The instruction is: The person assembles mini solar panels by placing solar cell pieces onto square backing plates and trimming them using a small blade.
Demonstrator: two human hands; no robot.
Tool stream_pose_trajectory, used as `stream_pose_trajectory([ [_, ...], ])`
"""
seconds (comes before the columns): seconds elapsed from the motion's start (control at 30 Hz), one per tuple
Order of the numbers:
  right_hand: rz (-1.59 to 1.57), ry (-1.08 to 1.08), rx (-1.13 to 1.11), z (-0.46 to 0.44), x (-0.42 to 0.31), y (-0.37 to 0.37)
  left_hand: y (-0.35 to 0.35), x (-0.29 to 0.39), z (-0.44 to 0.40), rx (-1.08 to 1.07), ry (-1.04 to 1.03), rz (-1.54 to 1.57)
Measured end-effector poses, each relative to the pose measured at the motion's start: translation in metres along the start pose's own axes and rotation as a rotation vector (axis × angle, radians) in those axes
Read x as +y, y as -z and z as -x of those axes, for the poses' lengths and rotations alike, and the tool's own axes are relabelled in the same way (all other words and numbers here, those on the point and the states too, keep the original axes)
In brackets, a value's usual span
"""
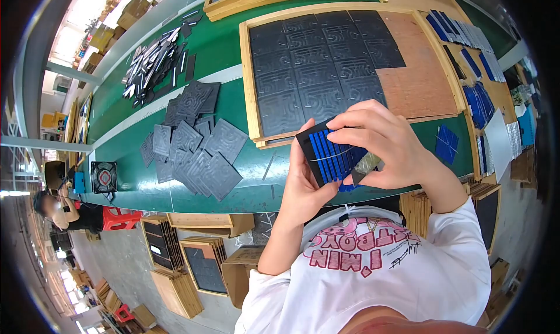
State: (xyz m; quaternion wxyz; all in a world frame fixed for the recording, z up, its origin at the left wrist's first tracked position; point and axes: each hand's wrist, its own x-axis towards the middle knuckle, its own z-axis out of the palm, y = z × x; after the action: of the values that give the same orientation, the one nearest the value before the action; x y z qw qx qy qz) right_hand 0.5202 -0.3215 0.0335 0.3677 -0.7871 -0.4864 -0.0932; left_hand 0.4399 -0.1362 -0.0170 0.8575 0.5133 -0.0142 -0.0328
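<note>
A small black-backed solar panel [329, 159] with blue striped cells is held up near the green table's front edge. My left hand [307, 188] grips its left and lower edges, thumb across the bottom corner. My right hand [382, 144] closes over the upper and right side, fingertips on the face. A crumpled, clear yellowish scrap [367, 163] shows under my right palm; I cannot tell whether it is held. Behind my hands lies a wooden-framed tray [417, 89] with rows of black patterned square plates [318, 65]. A pile of loose black plates [195, 144] lies to the left.
Black and silvery strips [153, 65] are heaped at the far left of the green table [245, 191]. Another blue cell piece [447, 144] lies at right, beside a board with blue strips [478, 103]. A fan [104, 177] and a red stool [119, 218] stand left, near another person [64, 212].
</note>
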Motion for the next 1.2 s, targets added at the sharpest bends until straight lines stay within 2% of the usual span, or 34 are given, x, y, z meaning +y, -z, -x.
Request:
stream_pose_trajectory([
  [0.4,-0.149,0.027,-0.001,-0.0006,0.0048,0.0022,-0.0095,0.0032,0.0013,0.031,0.106,0.192],
  [0.6,-0.157,0.039,0.010,-0.0014,0.0053,0.0029,-0.0030,-0.0022,0.0004,-0.060,0.082,0.170],
  [1.2,-0.118,0.023,-0.016,0.0006,0.0079,0.0041,-0.0043,0.0016,0.0035,-0.090,0.037,0.157],
])
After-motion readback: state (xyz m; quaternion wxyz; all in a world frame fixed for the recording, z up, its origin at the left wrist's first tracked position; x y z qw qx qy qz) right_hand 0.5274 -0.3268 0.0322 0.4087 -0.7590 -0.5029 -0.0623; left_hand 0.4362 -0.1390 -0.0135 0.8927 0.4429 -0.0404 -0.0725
